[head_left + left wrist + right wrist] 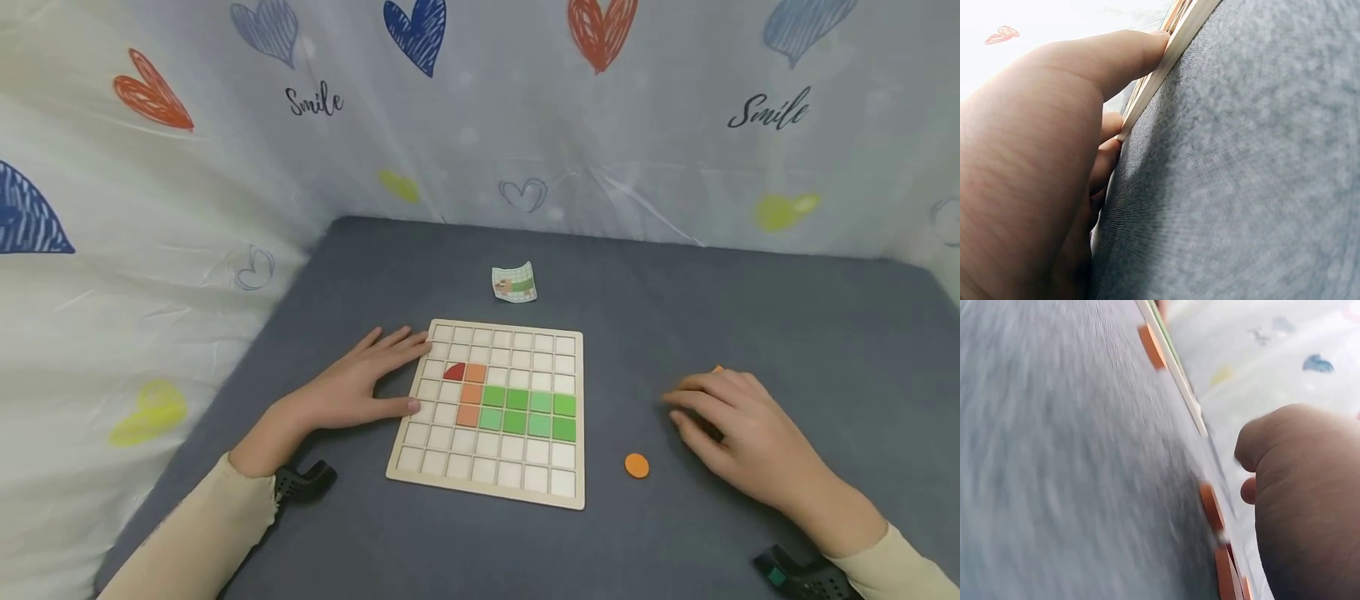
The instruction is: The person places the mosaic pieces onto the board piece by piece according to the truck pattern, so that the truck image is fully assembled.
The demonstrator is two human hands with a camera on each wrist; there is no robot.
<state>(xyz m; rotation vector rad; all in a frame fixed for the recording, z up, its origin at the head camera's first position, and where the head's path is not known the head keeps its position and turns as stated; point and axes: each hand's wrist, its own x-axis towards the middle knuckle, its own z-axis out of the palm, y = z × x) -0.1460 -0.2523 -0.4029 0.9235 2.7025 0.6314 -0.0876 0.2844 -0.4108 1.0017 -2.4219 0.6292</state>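
Observation:
A wooden grid board lies on the dark grey table, with a red quarter-round piece, a column of orange squares and two rows of green squares in its cells. My left hand rests against the board's left side, fingers and thumb extended; in the left wrist view the thumb touches its edge. To the right of the board, my right hand hovers with bent fingers over orange pieces, mostly hidden by it in the head view. Nothing shows between its fingers. An orange disc lies between board and right hand.
Behind the board stands a small curled picture card with a grid pattern. A white curtain printed with hearts hangs along the back and left of the table. Black wrist devices are strapped at both sleeves.

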